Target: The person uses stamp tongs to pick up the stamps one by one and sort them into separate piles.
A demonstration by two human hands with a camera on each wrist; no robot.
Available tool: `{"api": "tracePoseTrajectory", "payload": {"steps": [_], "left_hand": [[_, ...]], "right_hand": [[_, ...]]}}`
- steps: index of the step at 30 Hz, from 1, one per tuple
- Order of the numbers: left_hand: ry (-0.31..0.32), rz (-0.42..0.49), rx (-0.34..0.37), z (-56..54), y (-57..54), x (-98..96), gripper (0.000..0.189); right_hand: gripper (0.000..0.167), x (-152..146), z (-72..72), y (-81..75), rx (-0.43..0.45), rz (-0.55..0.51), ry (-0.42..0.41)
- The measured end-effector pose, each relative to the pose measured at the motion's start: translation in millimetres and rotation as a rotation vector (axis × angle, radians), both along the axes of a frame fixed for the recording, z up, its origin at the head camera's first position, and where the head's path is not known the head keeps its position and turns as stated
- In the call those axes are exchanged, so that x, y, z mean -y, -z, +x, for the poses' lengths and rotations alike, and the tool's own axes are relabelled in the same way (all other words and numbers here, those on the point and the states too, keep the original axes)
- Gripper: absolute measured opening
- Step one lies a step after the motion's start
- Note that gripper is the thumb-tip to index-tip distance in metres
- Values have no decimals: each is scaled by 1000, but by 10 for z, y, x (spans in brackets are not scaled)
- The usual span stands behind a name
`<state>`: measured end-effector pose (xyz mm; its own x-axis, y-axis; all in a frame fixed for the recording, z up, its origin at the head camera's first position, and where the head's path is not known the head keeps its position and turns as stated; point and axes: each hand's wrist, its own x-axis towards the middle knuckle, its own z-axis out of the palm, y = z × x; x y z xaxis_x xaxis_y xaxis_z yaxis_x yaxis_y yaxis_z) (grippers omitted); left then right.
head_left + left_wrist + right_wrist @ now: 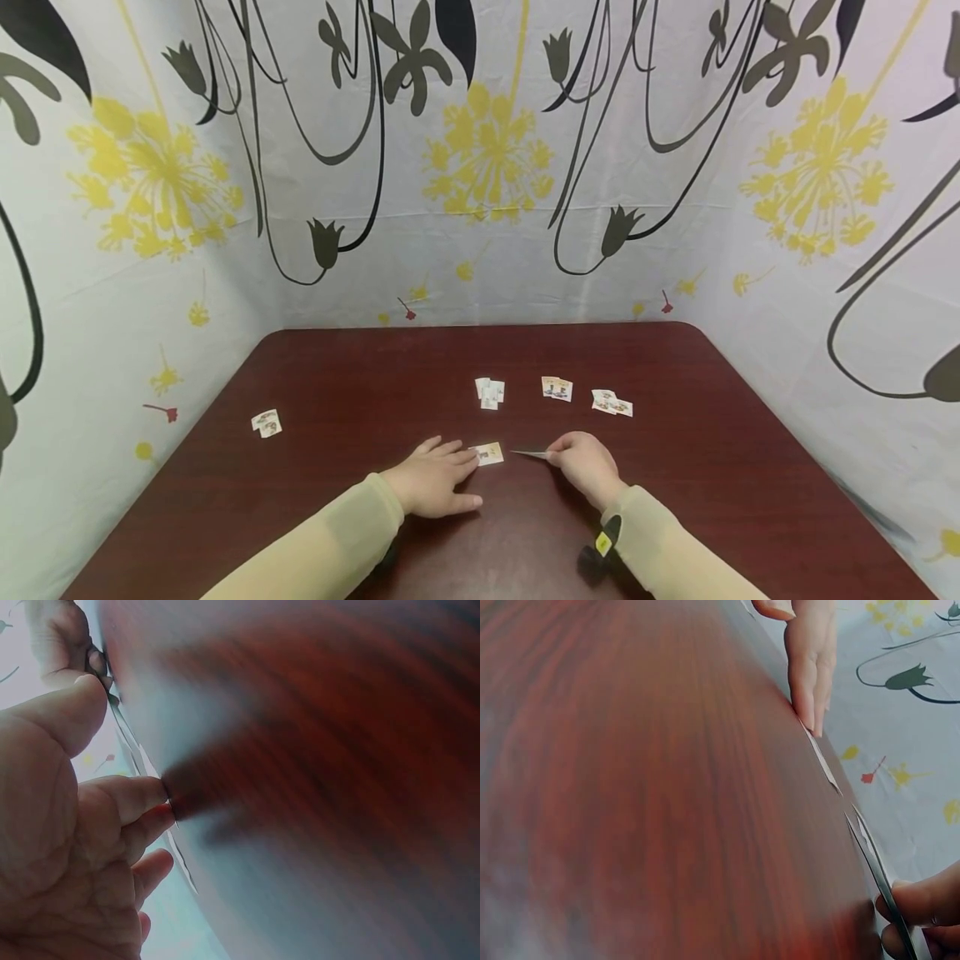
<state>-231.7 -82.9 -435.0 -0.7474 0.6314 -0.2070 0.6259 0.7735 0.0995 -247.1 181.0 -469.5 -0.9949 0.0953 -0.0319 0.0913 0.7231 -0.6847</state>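
Note:
My left hand (433, 483) lies with fingers spread, palm toward the table, its fingertips touching the left edge of a small printed paper card (491, 453). In the left wrist view, straight fingertips (159, 791) meet the thin edge of the paper. Just right of the card, my right hand (585, 467) pinches a pair of metal tweezers (529, 454) between thumb and fingers. The tweezers (875, 866) point left, and their two tips stand slightly apart in the right wrist view. A short gap separates the tips from the card.
Farther back on the dark red table (360, 375) lie small clusters of printed cards: one at the centre (490, 393), one right of it (557, 388), another farther right (612, 403). A separate cluster (267, 422) lies at the left. Patterned cloth (450, 275) surrounds the table.

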Motion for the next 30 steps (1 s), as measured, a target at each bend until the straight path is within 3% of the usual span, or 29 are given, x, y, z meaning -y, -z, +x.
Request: {"api": "tracePoseTrajectory", "payload": {"steps": [12,30], "left_hand": [[-4,-9,-18,8,-2,-41,69],[0,4,10,51,-6,-20,70]], "right_hand": [[7,107,35,-24,9,16,-16],[10,144,48,-30,1,10,-19]]}}
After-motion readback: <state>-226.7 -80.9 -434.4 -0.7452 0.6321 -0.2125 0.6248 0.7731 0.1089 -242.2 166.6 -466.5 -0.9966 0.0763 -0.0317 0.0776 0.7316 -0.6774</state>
